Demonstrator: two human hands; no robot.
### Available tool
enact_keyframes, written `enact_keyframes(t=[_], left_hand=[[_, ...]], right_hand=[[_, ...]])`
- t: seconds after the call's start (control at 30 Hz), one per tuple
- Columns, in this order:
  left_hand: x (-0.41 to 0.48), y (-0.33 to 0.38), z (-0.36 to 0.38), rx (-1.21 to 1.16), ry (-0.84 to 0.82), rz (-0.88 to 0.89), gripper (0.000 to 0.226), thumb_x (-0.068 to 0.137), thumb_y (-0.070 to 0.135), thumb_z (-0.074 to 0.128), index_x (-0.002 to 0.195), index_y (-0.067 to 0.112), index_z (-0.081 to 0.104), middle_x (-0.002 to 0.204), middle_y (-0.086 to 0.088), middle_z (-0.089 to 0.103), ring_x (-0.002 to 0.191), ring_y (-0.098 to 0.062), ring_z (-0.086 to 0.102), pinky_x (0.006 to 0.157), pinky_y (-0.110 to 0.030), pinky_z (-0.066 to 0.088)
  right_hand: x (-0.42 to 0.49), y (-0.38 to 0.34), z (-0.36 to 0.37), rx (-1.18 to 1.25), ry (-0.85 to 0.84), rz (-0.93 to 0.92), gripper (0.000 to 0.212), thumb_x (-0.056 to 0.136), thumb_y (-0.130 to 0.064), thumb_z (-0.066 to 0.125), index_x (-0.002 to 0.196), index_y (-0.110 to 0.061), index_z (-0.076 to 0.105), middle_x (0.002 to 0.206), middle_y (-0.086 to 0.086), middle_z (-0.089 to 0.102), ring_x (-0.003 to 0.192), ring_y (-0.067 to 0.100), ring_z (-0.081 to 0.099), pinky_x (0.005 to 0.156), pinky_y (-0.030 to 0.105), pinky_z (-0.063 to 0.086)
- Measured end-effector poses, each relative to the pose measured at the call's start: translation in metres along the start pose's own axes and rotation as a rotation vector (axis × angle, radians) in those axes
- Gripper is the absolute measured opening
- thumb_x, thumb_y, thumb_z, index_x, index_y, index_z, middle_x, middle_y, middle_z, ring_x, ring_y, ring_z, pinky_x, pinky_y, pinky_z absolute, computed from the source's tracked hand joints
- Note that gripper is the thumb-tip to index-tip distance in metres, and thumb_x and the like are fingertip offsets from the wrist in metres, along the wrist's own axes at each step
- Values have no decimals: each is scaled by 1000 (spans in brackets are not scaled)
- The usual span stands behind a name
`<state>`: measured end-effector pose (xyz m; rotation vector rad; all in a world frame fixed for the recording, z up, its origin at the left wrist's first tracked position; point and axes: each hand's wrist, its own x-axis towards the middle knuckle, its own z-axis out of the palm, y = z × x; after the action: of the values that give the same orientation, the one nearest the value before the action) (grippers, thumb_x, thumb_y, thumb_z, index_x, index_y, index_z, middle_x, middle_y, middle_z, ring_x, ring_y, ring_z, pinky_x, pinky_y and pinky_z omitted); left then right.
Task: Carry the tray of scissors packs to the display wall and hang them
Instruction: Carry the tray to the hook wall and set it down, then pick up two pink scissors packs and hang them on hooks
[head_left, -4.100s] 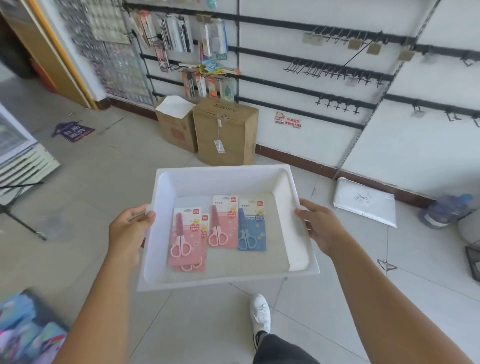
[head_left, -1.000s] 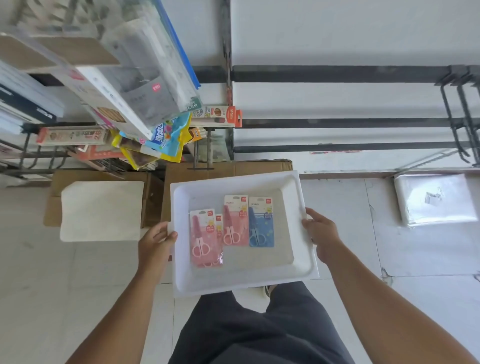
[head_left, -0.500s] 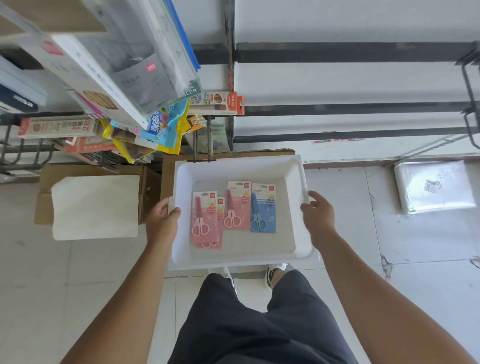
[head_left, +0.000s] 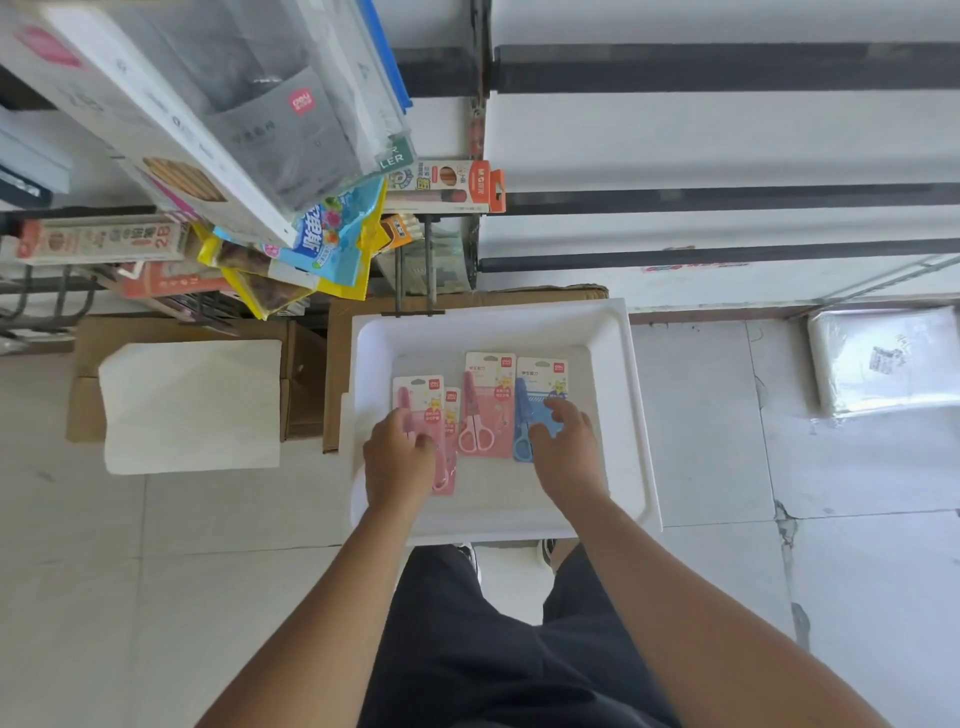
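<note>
The white tray (head_left: 493, 327) rests flat in front of my legs, its far edge over a brown cardboard box (head_left: 336, 338) at the foot of the display wall. Inside lie two overlapping pink scissors packs (head_left: 422, 394) at the left, another pink pack (head_left: 488, 395) in the middle and a blue pack (head_left: 543, 376) at the right. My left hand (head_left: 397, 462) lies on the left pink packs with its fingers curled down; whether it grips one I cannot tell. My right hand (head_left: 566, 457) rests on the blue pack, thumb and fingers spread.
A bare double hook (head_left: 413, 270) sticks out just above the tray's far edge. Hanging stationery packs (head_left: 311, 244) crowd the upper left. Dark rails (head_left: 727, 197) cross the white wall to the right. A second box under white paper (head_left: 192, 405) stands left; a wrapped white bundle (head_left: 883, 358) lies right.
Both hands have let go of the tray's sides and moved inside it onto the scissors packs. The tray has gone lower and now sits still by the box.
</note>
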<state>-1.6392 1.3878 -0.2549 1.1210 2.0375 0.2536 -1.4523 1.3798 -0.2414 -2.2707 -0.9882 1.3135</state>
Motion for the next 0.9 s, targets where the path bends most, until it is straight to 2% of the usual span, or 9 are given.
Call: enact_keyframes(t=[0.1, 0.23, 0.3, 0.4, 0.5, 0.67, 0.77, 0.83, 0.9], left_hand=[[17, -1, 19, 86, -89, -68, 53, 97, 21, 60, 147, 13, 44, 131, -11, 60, 117, -33, 63, 89, -45, 59], [29, 4, 44, 331, -181, -171, 72, 96, 30, 60, 155, 6, 24, 149, -20, 37, 133, -38, 41, 106, -45, 40], [29, 3, 53, 357, -152, -139, 66, 94, 30, 63, 149, 9, 31, 154, -19, 28, 139, -38, 32, 113, -46, 31], [28, 0, 63, 367, -81, -28, 35, 93, 26, 64, 125, 16, 52, 160, -18, 20, 145, -40, 22, 117, -51, 24], [31, 2, 65, 395, -115, -44, 38, 96, 23, 59, 132, 16, 45, 163, -21, 13, 148, -44, 19, 117, -54, 24], [34, 3, 67, 280, 6, 19, 71, 87, 24, 74, 148, 27, 37, 146, -18, 36, 128, -36, 46, 105, -48, 38], [34, 5, 66, 110, 55, -22, 86, 82, 26, 80, 153, 24, 30, 137, -18, 52, 122, -37, 54, 101, -52, 40], [31, 6, 61, 23, 47, -46, 82, 84, 20, 78, 151, 20, 31, 133, -12, 62, 115, -35, 63, 102, -54, 41], [27, 8, 50, -111, 36, -89, 60, 84, 15, 78, 137, 18, 50, 118, -6, 70, 104, -33, 70, 95, -50, 53]], right_hand=[[13, 5, 12, 31, -35, 55, 43, 100, -18, 51, 143, -21, 49, 142, 4, 50, 103, 17, 54, 58, 17, 41], [28, 12, 24, 34, -55, 94, 45, 98, -17, 52, 143, -21, 50, 142, 5, 52, 100, 16, 53, 74, 29, 49], [33, 12, 26, 31, -61, 106, 46, 97, -16, 53, 143, -21, 50, 141, 4, 53, 100, 17, 54, 76, 31, 48], [37, 13, 27, 29, -75, 118, 46, 96, -15, 53, 142, -20, 52, 139, 4, 55, 100, 20, 58, 77, 34, 54], [42, 12, 30, 19, -84, 98, 48, 94, -13, 53, 141, -18, 52, 136, 4, 57, 100, 21, 60, 79, 38, 57], [51, 3, 34, -39, -92, 92, 45, 89, -18, 57, 134, -16, 56, 118, 0, 62, 89, 20, 63, 72, 36, 58], [55, 6, 41, -119, -99, 103, 56, 74, -30, 52, 130, -20, 57, 122, 4, 62, 99, 27, 65, 78, 45, 60], [56, 5, 44, -160, -107, 121, 57, 75, -32, 56, 130, -18, 55, 127, 5, 56, 109, 30, 59, 86, 50, 57], [54, -1, 44, -203, -104, 147, 58, 79, -33, 64, 133, -15, 51, 131, 7, 51, 118, 31, 53, 95, 49, 52]])
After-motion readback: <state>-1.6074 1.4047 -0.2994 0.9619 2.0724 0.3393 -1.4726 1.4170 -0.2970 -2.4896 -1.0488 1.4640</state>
